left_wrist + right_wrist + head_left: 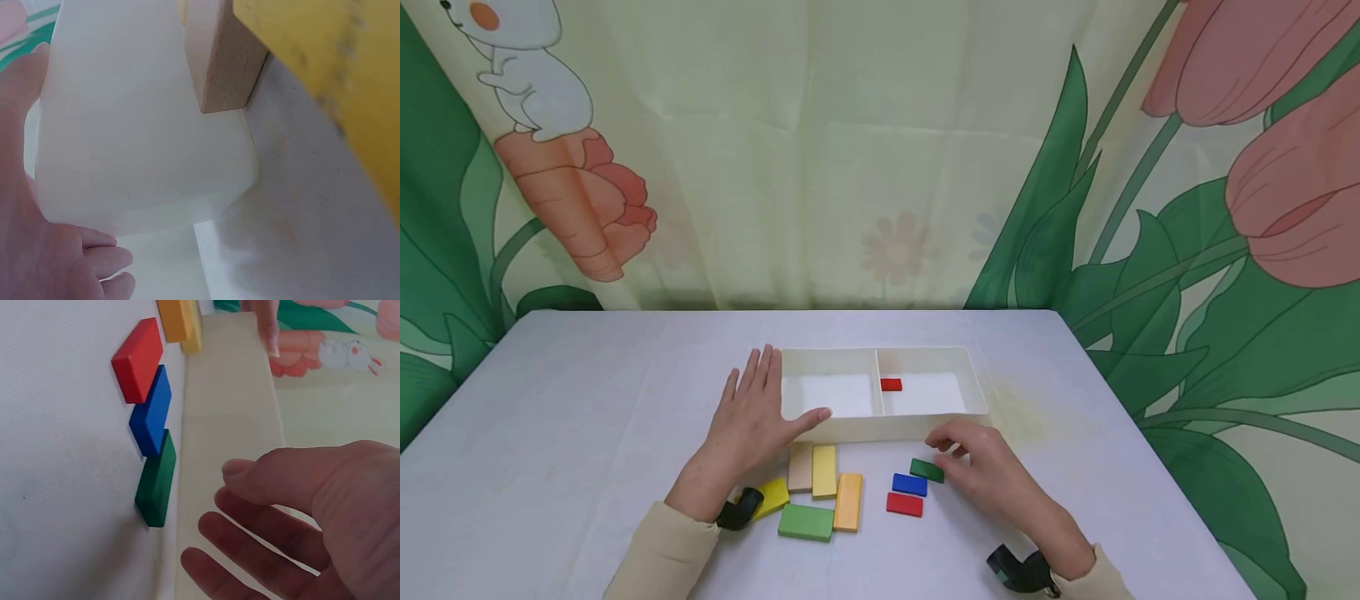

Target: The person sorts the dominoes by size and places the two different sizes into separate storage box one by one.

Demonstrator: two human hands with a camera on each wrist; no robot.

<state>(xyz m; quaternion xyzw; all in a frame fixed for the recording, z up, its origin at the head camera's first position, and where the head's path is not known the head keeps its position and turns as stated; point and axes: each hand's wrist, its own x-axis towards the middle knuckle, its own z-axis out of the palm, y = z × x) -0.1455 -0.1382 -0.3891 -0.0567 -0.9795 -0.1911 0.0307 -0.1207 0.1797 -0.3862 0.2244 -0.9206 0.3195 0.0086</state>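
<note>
In the head view a white two-compartment box [880, 428] holds a small red block [891, 384] in its right compartment, beside the divider. My left hand [748, 421] lies along the box's left end with straight fingers, the thumb over the front rim. My right hand [988, 467] hovers by the front right corner, fingers loosely bent, holding nothing. Close to it are a dark green block [927, 470], a blue block [910, 485] and a red block [905, 504]. The right wrist view shows a gap between the right hand [281, 519] and the green block [156, 481].
In front of the box's left half lie a light wooden block [801, 467], a pale yellow block [823, 472], an orange block [847, 502], a light green block [806, 522] and a bright yellow block [772, 497] beside the left wrist. A printed curtain hangs behind the table.
</note>
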